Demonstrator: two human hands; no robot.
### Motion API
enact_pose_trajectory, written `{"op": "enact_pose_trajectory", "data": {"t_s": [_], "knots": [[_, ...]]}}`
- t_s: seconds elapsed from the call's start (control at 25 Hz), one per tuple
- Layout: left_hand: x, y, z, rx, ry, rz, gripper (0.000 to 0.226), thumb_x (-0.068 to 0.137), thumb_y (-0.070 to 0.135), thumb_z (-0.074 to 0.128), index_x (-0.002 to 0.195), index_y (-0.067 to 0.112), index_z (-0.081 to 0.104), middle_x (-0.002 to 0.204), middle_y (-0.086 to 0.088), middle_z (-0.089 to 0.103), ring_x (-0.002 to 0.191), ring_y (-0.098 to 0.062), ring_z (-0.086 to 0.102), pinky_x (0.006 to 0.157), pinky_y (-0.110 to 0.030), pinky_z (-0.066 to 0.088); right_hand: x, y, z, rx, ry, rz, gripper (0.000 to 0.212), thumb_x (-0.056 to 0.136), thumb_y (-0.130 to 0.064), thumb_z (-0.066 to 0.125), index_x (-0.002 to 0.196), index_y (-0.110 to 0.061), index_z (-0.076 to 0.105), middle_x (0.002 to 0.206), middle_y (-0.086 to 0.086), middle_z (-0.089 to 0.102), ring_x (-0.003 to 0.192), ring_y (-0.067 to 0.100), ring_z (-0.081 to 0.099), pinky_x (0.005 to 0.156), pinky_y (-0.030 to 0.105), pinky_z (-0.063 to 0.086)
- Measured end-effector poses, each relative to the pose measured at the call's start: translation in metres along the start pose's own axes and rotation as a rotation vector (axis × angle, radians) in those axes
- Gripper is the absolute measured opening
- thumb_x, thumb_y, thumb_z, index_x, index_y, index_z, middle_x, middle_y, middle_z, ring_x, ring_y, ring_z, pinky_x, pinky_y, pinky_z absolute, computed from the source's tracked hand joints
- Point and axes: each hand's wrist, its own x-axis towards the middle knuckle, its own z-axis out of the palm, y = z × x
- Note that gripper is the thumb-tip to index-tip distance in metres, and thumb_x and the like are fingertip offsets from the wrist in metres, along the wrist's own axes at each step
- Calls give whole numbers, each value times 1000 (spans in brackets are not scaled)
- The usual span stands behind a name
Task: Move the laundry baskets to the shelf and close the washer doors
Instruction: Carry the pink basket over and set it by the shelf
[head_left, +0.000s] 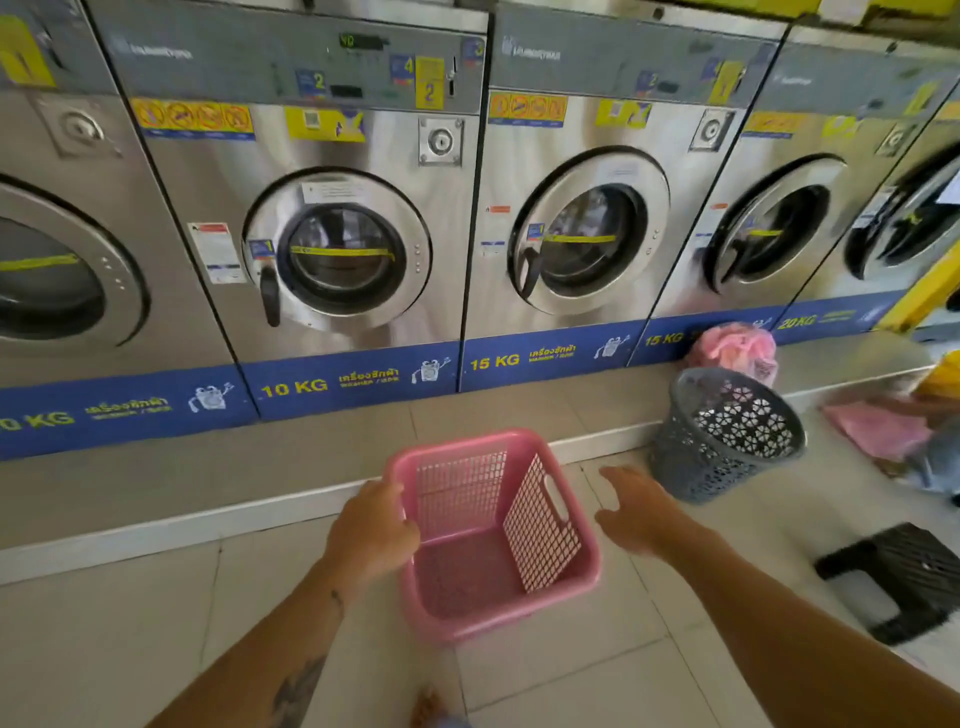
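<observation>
Two bare arms reach out over the tiled floor (545, 670). Between the hands sits a pink basket (493, 530), tipped a little. One hand, the left hand (371, 535), grips the basket's left rim with curled fingers. Over on the other side, the right hand (639, 512) is open with fingers spread, just beside the right rim and not touching it. Past the right hand, a round grey basket (724, 434) leans on the step. Behind it lies a pink bag (735, 351). Right of that hand stands a black stool (898, 577). Ahead of both hands runs a row of silver washers (337, 249), their round doors looking shut.
</observation>
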Motion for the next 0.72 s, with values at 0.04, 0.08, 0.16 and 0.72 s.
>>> {"op": "enact_pose_trajectory", "data": {"t_s": [0.04,0.08,0.16,0.72], "knots": [[20,0,9,-1,-26,-18,41,81,31,56,121,25,61,127,-2,60,112,-22,61,95,-42,52,22,3,2,-3,-25,9,70,89,-26,61,150,-14,31,156,9,33,143,28,31,116,43,29],[39,0,19,5,-44,-48,38,82,33,55,119,25,60,127,-2,59,110,-23,62,93,-43,54,45,6,5,-6,-46,20,69,89,-26,61,150,-14,31,156,9,34,142,29,32,116,43,30],[77,-3,34,53,-58,-95,43,82,34,53,124,23,56,133,-4,54,116,-27,58,95,-47,52,91,12,10,-20,-75,50,69,89,-25,61,150,-14,31,156,8,33,142,29,33,116,44,30],[221,-144,262,241,-24,-250,113,76,49,66,153,19,-11,162,-15,6,148,-38,13,115,-64,23,330,111,257,-155,-125,-8,98,79,-10,67,146,-29,0,153,4,13,128,52,37,97,63,44]]}}
